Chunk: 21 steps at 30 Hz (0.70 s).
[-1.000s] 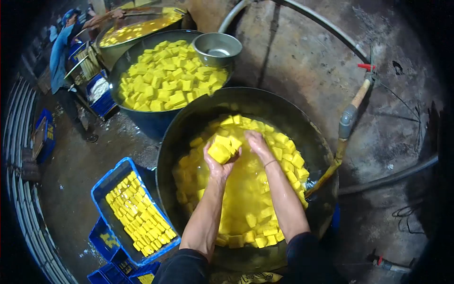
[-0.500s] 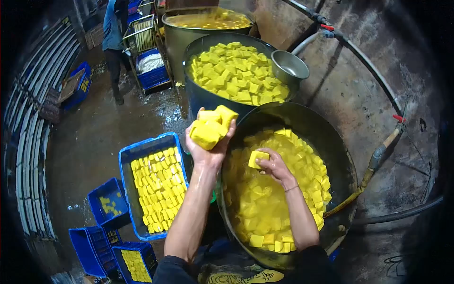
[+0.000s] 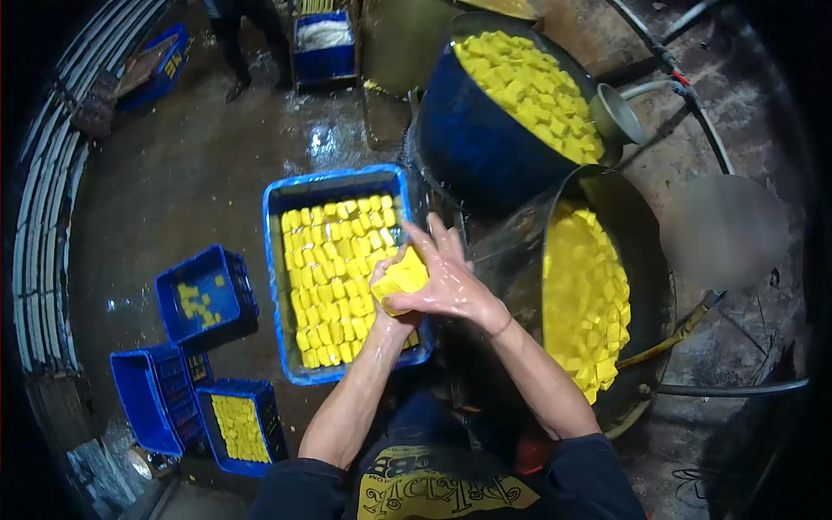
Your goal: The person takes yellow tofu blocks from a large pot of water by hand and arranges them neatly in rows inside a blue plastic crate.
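Above the right side of a blue-rimmed crate [image 3: 271,260], my two hands meet around a clump of yellow tofu blocks [image 3: 407,273]. My left hand [image 3: 386,299] cups the tofu from below and the left, partly hidden behind it. From the right, my right hand [image 3: 455,282] closes on the same clump, its thumb across the lower front and its other fingers stretched out beyond. How many blocks are between the hands cannot be made out. Inside the crate, similar yellow tofu blocks [image 3: 334,286] stand in tight rows, with wet gaps near the right side.
At right stands a dark vat [image 3: 646,260] of yellow liquid and tofu; behind it, a blue drum [image 3: 485,121] heaped with tofu has a metal bowl [image 3: 617,117] at its rim. Smaller blue crates [image 3: 208,334] sit at left on wet floor. A person's legs [image 3: 251,39] show at top.
My hands have moved from over the vat to over the blue-rimmed crate and come together on the tofu. The view has swung toward the crate, placing the vat farther right.
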Each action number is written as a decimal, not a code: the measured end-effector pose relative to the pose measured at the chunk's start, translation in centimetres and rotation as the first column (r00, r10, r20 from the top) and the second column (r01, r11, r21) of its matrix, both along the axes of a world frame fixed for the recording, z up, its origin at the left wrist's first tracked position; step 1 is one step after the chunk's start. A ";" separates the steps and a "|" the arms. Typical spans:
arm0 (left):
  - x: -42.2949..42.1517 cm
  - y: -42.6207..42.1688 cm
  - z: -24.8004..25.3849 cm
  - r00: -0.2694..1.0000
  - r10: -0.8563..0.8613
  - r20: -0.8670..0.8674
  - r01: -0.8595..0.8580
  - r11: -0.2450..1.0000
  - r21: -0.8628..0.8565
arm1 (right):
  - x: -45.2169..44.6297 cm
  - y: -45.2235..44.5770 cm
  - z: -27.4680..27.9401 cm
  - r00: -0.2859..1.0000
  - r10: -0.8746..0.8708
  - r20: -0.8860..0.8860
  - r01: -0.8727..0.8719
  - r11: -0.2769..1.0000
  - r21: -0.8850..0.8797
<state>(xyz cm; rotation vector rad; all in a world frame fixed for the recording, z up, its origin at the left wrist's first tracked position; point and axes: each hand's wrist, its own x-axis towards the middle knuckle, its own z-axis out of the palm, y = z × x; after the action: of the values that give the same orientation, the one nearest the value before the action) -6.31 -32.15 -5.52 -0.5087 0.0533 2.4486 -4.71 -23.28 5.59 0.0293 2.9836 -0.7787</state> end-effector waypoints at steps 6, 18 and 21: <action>-1.8 -6.8 -5.4 0.977 -0.072 0.202 0.112 0.975 -0.194 | -5.4 -2.4 -13.3 0.706 0.351 0.616 0.293 0.646 -0.705; -0.8 -11.0 -27.8 0.413 -0.906 -0.094 -0.240 -0.008 -0.971 | -3.3 -7.3 -25.2 0.667 -0.163 0.727 -0.168 0.918 0.359; -1.2 -10.7 -27.1 0.309 -0.946 -0.092 -0.235 0.018 -0.972 | -4.5 -5.0 -26.0 0.606 0.010 0.795 -0.380 0.882 0.279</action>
<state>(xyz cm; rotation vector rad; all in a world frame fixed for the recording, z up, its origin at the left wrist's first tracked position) -7.54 -42.81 -32.62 0.4114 2.0654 1.2008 -9.23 -28.23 -20.36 0.0354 2.1705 -0.0095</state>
